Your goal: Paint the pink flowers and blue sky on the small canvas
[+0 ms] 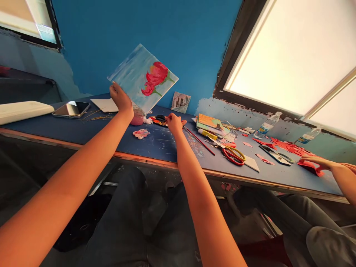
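My left hand (121, 99) grips a canvas painting (129, 76) by its lower left edge, holding it tilted above the table. Red flowers with green stems show on its pale blue ground. My right hand (175, 124) is over the table at a dark paint palette (159, 121), fingers pinched together. Whatever lies between those fingertips is hidden. A thin red stick (199, 141), like a paintbrush handle, slants across the tabletop just right of that hand. Below the canvas stand a jar of pinkish water (137, 116) and, nearer me, a stained crumpled tissue (141, 134).
A phone (71, 109) and white case (25, 111) are at left. Scissors (232, 152), a yellow tube (207, 134) and stacked painted cards (211, 124) lie right of me. Farther right are bottles (267, 125), red scraps (292, 146) and another person's hand (319, 162).
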A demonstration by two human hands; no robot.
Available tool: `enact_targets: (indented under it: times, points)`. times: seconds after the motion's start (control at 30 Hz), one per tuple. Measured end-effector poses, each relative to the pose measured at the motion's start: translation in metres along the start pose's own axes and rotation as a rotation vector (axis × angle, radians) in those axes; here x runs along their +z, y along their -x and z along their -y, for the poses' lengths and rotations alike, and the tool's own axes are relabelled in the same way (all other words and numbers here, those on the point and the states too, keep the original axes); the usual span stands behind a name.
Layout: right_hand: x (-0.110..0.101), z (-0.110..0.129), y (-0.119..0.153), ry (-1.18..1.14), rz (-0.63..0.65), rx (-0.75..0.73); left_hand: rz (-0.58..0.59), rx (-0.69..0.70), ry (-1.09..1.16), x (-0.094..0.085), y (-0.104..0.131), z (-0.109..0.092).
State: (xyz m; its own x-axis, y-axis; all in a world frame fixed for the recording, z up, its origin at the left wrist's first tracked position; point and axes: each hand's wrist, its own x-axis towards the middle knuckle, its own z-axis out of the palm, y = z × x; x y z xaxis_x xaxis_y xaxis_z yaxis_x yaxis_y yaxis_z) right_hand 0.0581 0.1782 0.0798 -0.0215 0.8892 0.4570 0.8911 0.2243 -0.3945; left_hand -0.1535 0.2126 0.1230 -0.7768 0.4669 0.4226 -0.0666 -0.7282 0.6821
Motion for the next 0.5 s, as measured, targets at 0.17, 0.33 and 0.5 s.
enact_targets:
  times: [0.17, 0.33, 0.5]
  points:
    - [-0.001, 0.0, 0.0, -0.018, 0.04, 0.008, -0.029, -0.042, -0.034, 0.001, 0.016, -0.027]
    - [-0.002, 0.0, 0.0, -0.014, 0.038, 0.024, -0.011, 0.057, -0.02, -0.002, 0.014, -0.029]
    - [0.001, 0.0, -0.003, 0.005, 0.014, 0.047, 0.003, 0.183, 0.0, -0.001, 0.012, -0.027]
